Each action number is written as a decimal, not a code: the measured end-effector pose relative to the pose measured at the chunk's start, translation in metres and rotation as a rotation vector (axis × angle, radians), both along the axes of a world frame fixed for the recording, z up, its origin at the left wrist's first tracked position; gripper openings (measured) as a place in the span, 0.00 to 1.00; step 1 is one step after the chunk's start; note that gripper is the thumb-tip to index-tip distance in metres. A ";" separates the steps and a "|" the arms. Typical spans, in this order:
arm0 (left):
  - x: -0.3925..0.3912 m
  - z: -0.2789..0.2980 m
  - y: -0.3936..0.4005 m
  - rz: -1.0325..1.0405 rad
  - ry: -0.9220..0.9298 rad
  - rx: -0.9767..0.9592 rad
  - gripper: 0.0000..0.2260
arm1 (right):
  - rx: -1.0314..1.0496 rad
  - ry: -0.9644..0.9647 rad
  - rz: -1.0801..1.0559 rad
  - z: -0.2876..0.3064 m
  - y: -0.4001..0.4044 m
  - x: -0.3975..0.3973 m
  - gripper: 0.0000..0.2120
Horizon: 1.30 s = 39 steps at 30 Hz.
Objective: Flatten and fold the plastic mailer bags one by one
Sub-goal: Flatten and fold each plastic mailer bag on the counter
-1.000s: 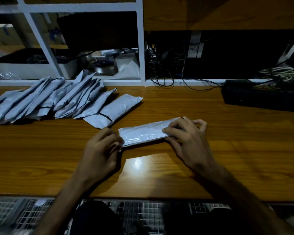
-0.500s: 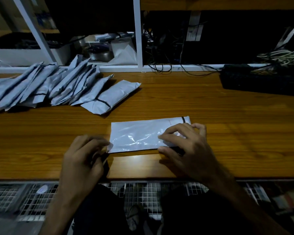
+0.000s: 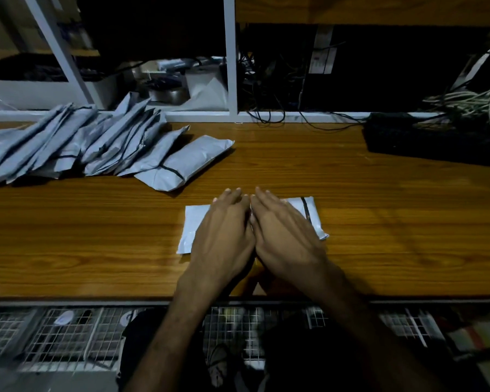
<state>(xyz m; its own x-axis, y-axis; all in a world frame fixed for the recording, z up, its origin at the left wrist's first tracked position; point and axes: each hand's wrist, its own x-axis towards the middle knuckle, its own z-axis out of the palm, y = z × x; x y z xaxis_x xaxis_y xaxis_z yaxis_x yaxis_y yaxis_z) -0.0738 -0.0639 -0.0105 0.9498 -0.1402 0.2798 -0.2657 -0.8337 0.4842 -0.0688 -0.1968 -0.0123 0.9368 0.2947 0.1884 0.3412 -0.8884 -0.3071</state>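
Note:
A grey plastic mailer bag (image 3: 192, 225) lies flat on the wooden table (image 3: 379, 216) in front of me, with a black strip near its right end. My left hand (image 3: 224, 236) and my right hand (image 3: 280, 233) press down on its middle side by side, fingers straight and pointing away from me. Both hands hide most of the bag; only its left part and right end show. A row of several folded grey mailer bags (image 3: 91, 148) lies at the back left of the table.
A black keyboard (image 3: 436, 142) sits at the back right, with a bundle of cables (image 3: 470, 100) behind it. A white shelf frame (image 3: 229, 66) runs along the table's far edge. Wire mesh baskets (image 3: 68, 335) sit below the table's near edge.
The bag went from a narrow fold pinched at both ends to lying spread out. Both hands have let go of its ends and moved onto its middle, flat.

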 end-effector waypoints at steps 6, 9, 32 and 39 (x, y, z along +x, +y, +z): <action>0.000 -0.019 0.001 -0.021 -0.021 0.067 0.22 | -0.065 -0.134 -0.005 -0.027 -0.002 -0.007 0.27; -0.001 -0.024 0.002 -0.026 -0.039 0.107 0.27 | -0.080 -0.155 0.016 -0.032 -0.004 -0.011 0.29; -0.003 -0.028 0.003 0.019 0.009 0.277 0.33 | 0.074 -0.170 -0.121 -0.038 0.000 -0.006 0.30; -0.004 -0.025 0.002 0.062 0.037 0.314 0.35 | 0.067 -0.160 -0.171 -0.040 0.001 -0.004 0.30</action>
